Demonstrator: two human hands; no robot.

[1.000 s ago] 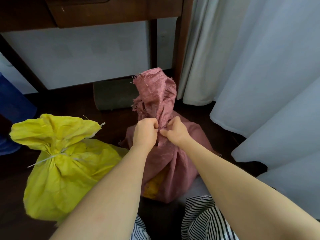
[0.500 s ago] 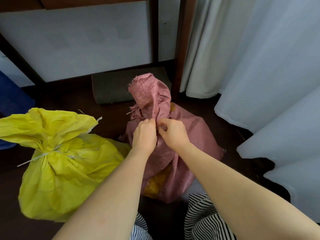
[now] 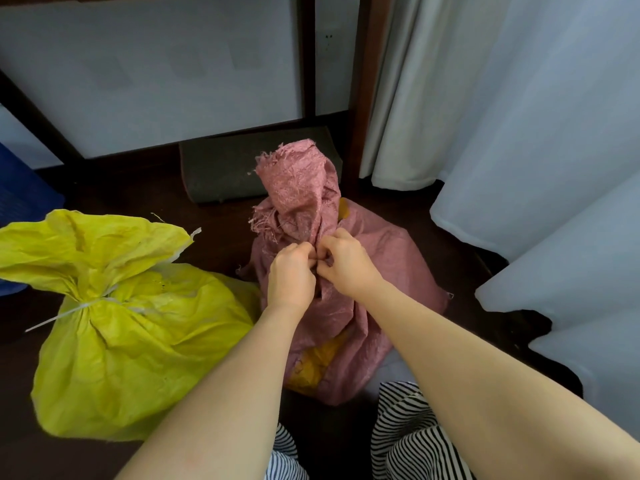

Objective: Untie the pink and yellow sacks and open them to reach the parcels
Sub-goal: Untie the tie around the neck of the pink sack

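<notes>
The yellow sack point(image 3: 128, 327) lies on the dark floor point(image 3: 117, 192) toward its left side, neck bound by a white tie point(image 3: 86, 304), untouched. Just beside it, mid-floor, the pink sack point(image 3: 374, 271) stands upright with its neck gathered shut, so neither is open and no parcels show. The left hand point(image 3: 291, 275) and right hand point(image 3: 346, 263) meet at that neck, fingertips pinched together on something there; the knot itself is hidden. Nearly everything remains.

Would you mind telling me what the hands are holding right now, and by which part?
Both the left hand and right hand pinch the pink sack at its gathered neck; the tie itself is hidden.
</notes>
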